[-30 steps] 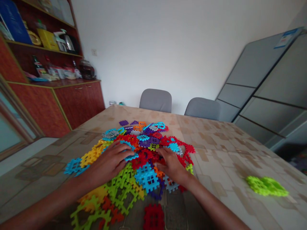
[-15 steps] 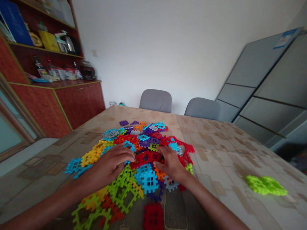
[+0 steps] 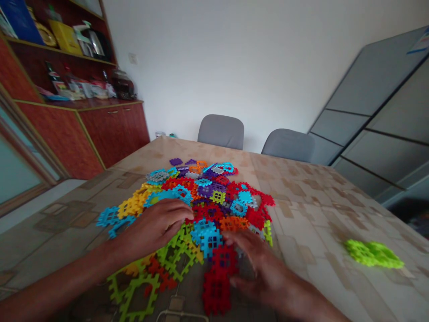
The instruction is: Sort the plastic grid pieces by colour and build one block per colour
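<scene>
A heap of interlocking plastic building tiles (image 3: 206,190) with notched edges, in several colours, lies on the table. My left hand (image 3: 161,223) rests low over its near left side, fingers curled together by the dark red tiles; what they hold, if anything, is hidden. My right hand (image 3: 261,264), slightly blurred, has its thumb and fingers apart beside a red window tile (image 3: 224,259). That tile touches or overlaps another red tile (image 3: 216,293) at the near edge. Blue window tiles (image 3: 207,237) lie between my hands, and green frame tiles (image 3: 181,255) lie below my left hand.
A bright green piece (image 3: 373,253) lies apart on the right of the patterned table (image 3: 311,201). Two grey chairs (image 3: 221,131) stand at the far side. A wooden cabinet (image 3: 110,134) is at the left, and a grey cupboard (image 3: 348,94) at the right.
My right hand has come back from the heap towards me. A red window tile now lies just beyond the near red one. My left hand has stayed over the heap.
</scene>
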The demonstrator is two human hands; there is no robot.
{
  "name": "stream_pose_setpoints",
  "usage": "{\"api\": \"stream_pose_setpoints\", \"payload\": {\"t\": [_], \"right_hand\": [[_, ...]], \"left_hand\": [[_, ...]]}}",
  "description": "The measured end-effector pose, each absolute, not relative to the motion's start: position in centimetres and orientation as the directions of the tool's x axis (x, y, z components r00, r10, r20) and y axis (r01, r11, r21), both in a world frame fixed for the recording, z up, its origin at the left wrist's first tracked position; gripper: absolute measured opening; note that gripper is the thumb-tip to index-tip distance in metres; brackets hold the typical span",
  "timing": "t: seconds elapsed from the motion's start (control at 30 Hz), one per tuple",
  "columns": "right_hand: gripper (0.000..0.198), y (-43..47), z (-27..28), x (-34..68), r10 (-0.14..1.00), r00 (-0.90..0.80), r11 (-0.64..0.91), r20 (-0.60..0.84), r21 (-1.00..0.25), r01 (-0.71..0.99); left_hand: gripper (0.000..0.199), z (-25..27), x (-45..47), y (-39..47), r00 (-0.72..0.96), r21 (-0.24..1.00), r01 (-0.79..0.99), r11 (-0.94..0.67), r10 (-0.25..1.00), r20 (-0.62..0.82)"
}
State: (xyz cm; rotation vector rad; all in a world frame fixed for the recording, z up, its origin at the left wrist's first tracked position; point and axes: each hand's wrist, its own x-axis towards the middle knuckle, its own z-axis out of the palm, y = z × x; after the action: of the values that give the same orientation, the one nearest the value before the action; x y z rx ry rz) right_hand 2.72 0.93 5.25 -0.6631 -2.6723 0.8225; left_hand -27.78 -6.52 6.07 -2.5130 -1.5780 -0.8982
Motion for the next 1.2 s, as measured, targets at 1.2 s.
{"api": "stream_pose_setpoints", "payload": {"t": [1.2], "right_hand": [[0.016, 2.9, 6.6, 3.6, 0.488, -0.87, 0.679, -0.074, -0.593, 0.432]], "left_hand": [[0.085, 4.5, -19.1, -11.4, 0.358, 0.373, 0.87, -0.322, 0.933, -0.029]]}}
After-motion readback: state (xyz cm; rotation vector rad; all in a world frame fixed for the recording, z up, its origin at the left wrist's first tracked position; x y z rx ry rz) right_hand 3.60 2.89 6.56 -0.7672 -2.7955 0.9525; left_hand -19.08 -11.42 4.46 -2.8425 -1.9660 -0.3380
